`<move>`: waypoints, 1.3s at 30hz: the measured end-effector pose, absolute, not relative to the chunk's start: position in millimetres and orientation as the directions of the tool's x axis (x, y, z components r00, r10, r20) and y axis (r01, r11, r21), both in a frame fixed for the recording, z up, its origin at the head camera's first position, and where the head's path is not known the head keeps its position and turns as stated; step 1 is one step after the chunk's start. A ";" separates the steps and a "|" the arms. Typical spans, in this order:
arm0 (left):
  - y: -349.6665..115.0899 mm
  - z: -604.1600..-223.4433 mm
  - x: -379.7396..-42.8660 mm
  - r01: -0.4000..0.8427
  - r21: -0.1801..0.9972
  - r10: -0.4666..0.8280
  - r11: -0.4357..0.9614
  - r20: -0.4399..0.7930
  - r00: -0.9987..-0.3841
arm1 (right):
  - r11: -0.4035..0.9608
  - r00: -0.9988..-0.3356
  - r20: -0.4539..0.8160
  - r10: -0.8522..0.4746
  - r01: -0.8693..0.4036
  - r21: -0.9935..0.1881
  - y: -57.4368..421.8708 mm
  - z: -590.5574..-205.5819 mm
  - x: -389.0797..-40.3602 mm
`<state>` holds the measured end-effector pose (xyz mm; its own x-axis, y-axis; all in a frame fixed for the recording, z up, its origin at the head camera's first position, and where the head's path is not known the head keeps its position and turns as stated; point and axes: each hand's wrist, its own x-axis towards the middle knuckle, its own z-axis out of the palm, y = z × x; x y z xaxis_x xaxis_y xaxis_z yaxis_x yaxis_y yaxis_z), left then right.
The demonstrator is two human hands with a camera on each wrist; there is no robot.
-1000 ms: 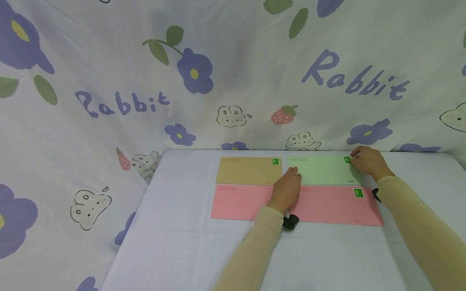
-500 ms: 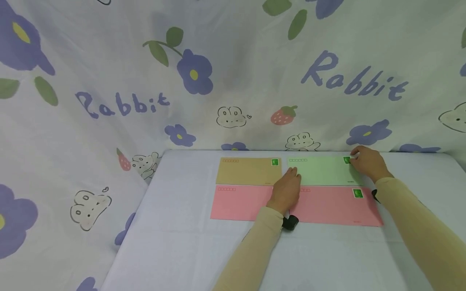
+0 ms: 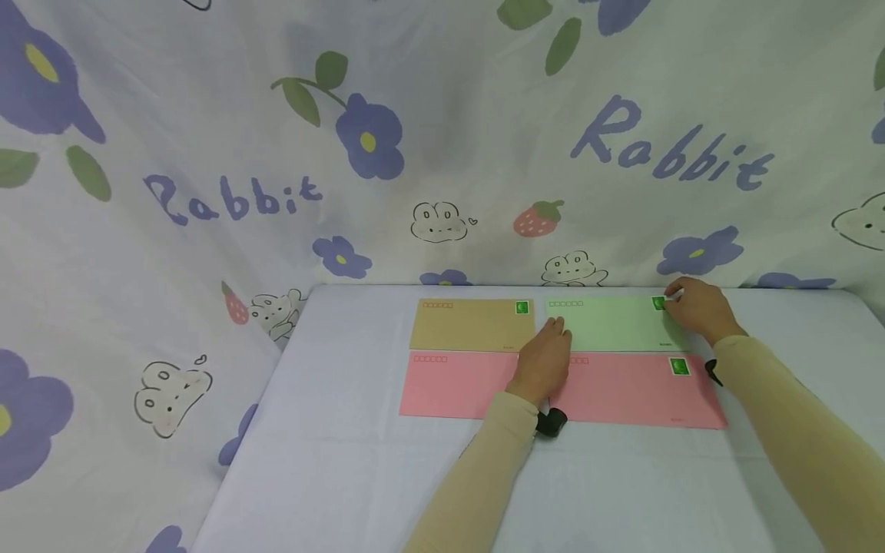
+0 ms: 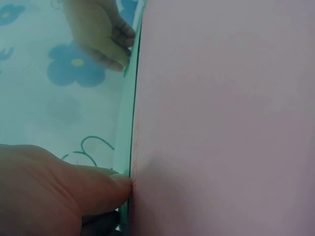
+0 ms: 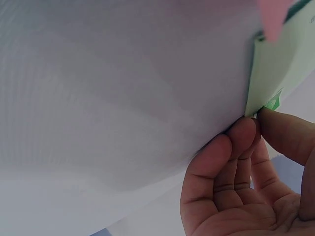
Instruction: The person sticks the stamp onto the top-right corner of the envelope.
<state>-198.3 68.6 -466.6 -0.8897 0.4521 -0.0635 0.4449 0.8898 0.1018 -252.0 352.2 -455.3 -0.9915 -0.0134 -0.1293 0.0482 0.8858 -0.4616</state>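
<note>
A light green envelope lies flat at the back of the table, with a green stamp in its top right corner. My right hand pinches that corner between thumb and fingers, as the right wrist view shows up close. At the envelope's left end my left hand holds the edge, its thumb on the paper; its other fingers are mostly hidden in the left wrist view. Just in front lies a pink envelope bearing its own stamp, partly covered by the left hand.
To the left, a tan envelope with a stamp lies behind another pink envelope; the left hand covers part of that pink one. A white cloth covers the table. Behind the table hangs a patterned curtain.
</note>
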 end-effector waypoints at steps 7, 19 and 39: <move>68.5 -466.4 -198.1 0.445 0.107 0.452 0.889 -0.061 -0.890 | 0.885 -0.992 -0.122 -0.019 0.040 -0.464 352.9 -454.3 -251.4; 68.5 -464.2 -197.1 0.436 0.129 0.447 0.891 -0.071 -0.892 | 0.872 -0.994 -0.108 -0.002 0.051 -0.486 352.5 -453.2 -246.6; 66.5 -465.4 -198.6 0.441 0.120 0.452 0.889 -0.077 -0.889 | 0.844 -0.996 -0.054 0.067 0.086 -0.529 348.2 -451.2 -235.2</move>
<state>-198.6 66.5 -465.4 -0.8889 0.4516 -0.0766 0.4413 0.8892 0.1203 -235.2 348.2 -451.2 -0.9963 0.0675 -0.0540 0.0858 0.8443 -0.5289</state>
